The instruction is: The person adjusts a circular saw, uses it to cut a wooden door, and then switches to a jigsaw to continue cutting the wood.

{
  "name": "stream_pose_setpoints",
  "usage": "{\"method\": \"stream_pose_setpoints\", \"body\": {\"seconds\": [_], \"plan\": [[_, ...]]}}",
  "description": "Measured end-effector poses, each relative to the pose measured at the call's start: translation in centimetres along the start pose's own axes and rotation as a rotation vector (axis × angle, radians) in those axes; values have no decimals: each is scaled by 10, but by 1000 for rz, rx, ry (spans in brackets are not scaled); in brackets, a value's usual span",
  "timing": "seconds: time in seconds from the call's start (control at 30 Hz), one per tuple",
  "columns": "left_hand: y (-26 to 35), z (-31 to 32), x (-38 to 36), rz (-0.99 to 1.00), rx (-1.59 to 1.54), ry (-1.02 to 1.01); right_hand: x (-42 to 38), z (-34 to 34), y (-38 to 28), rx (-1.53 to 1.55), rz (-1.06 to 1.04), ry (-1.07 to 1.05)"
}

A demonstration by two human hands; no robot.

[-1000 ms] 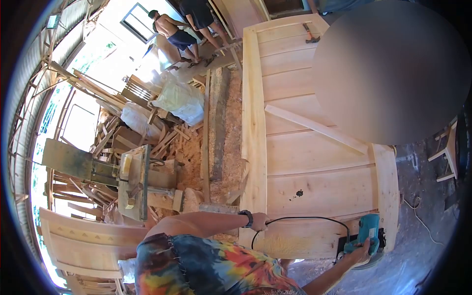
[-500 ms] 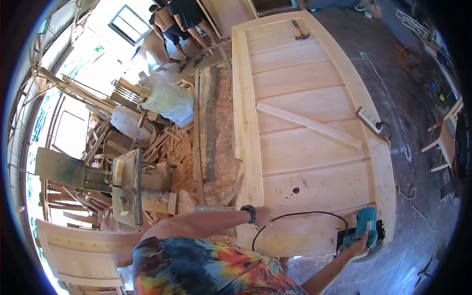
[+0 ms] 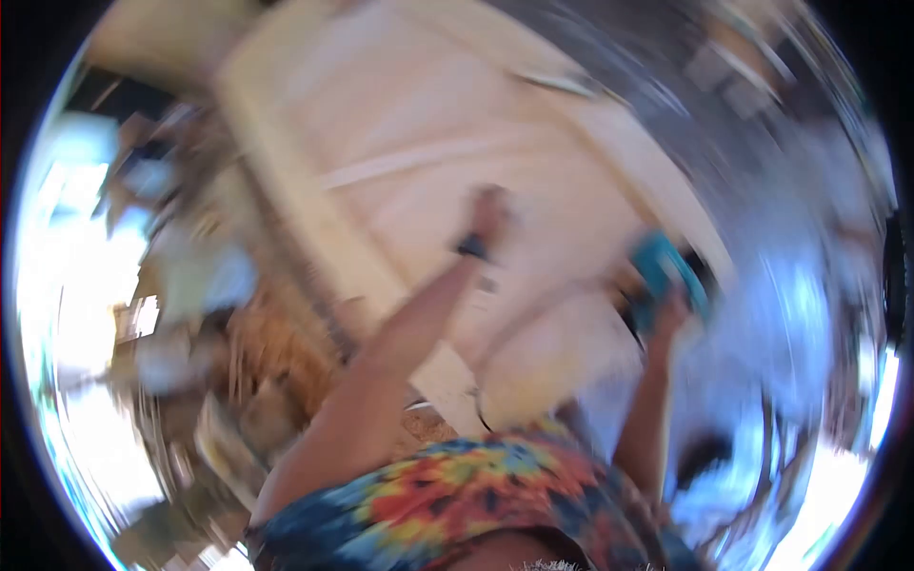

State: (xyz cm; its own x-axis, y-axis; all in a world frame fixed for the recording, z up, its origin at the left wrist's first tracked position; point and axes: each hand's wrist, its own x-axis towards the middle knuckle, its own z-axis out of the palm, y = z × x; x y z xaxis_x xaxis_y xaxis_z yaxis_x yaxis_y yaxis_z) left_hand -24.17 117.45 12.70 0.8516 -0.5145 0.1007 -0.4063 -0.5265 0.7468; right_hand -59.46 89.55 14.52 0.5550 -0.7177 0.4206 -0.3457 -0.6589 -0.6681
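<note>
My right hand [image 3: 674, 309] grips a teal corded power tool [image 3: 657, 266] at the right edge of a large panelled wooden door [image 3: 309, 224]. Blur hides the tool's exact kind. My left hand [image 3: 490, 214], with a dark band at the wrist, is stretched out over the middle of the door, its fingers smeared by motion. A thin wooden strip [image 3: 409, 164] lies across the panels beyond it. Pale sawdust [image 3: 533, 385] covers the door's near end, and a black cord [image 3: 482, 411] curves close to my body.
A power strip [image 3: 557, 84] rests on the door's far right side. To the left are wood scraps and shavings [image 3: 271, 366], with a pale plastic bag [image 3: 209, 285] among them. Smooth grey floor [image 3: 781, 276] runs along the right.
My view has swung and blurred, so the door appears turned. My left hand has moved from the door's left edge to over its middle. The tool stays in my right hand.
</note>
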Motion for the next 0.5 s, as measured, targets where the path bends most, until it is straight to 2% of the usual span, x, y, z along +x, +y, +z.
{"method": "stream_pose_setpoints", "body": {"seconds": [0.03, 0.07, 0.1, 0.13, 0.17, 0.2, 0.27, 0.33, 0.37, 0.5], "plan": [[15, 1, 10, -44, -157, 54, 18, -4, -2, -767, 353, -497], [-17, 14, 29, -519, -739, -195, 23, 2, -45, -409, 338, -33], [5, 14, 34, -146, -145, -138, 26, 15, -60, -244, 476, 162], [21, -1, 41, 295, 403, 8, 71, -10, -150, 164, 812, 260], [2, 16, 44, 341, 600, 45, 76, -18, -160, 229, 795, 314], [30, 10, 38, 269, 700, 32, 80, -22, -168, 195, 875, 305], [49, 1, 28, 282, 628, -4, 81, -36, -176, 168, 970, 286], [54, -3, 26, 339, 484, 68, 88, -40, -182, 215, 969, 243], [59, -6, 26, 325, 490, 55, 92, -46, -188, 309, 1000, 248], [70, -2, 36, 316, 527, 57, 97, -46, -178, 351, 1009, 219]]}}
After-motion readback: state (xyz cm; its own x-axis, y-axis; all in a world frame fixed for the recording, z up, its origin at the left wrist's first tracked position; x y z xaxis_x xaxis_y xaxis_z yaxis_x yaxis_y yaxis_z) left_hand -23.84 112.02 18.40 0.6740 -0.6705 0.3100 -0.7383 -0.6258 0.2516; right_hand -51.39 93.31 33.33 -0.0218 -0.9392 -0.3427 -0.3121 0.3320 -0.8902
